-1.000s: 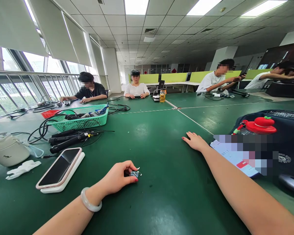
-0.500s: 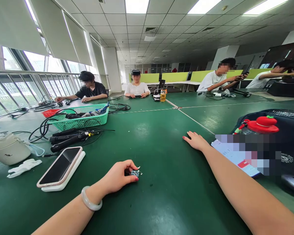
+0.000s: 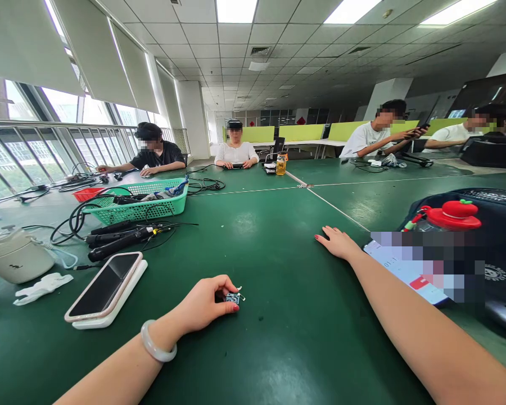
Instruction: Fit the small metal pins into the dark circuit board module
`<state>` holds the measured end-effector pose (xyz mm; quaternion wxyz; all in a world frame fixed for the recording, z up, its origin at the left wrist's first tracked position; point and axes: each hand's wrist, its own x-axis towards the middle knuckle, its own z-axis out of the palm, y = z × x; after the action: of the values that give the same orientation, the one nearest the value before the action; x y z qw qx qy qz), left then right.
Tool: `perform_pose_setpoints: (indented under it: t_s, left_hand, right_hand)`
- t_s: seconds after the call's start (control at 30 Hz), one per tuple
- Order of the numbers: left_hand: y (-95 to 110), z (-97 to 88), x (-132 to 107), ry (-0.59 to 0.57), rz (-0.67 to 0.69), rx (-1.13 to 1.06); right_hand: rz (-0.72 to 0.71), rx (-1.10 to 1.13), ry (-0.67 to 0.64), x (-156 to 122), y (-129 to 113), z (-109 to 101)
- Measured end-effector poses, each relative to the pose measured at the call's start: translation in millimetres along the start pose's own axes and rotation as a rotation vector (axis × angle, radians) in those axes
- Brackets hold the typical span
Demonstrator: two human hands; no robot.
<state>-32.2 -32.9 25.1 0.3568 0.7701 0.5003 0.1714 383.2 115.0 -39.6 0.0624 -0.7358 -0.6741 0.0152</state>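
Observation:
My left hand, with a pale bangle at the wrist, rests low on the green table. Its thumb and fingers pinch a small blue-and-white patterned piece with a pale metallic bit sticking out on the right. The fingers cover part of this piece, and its kind is not clear. Farther forward and to the right, my right hand lies palm down on the tabletop, fingers stretched out, holding nothing. Beside my right forearm lies a phone with a lit screen, partly blurred out.
Left of my left hand are a stacked phone, crumpled tissue, a cream pot, black handles and a green basket. A red-lidded bottle and dark bag stand right. Several people sit beyond.
Both my hands have stayed in place, the left still pinching the small piece. At the far right, a person's outstretched arm has come down.

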Motion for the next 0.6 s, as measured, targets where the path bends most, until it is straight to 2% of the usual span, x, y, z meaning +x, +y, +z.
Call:
perform_pose_setpoints:
  t_s: [0.3, 0.6]
  left_hand:
    - [-2.5, -0.2, -0.2, 0.001, 0.004, 0.003]
    - [0.0, 1.4, -0.7, 0.027, 0.011, -0.02]
  right_hand:
    - [0.02, -0.003, -0.023, -3.8, -4.0, -4.8]
    - [-0.006, -0.022, 0.009, -9.0, -8.2, -9.4]
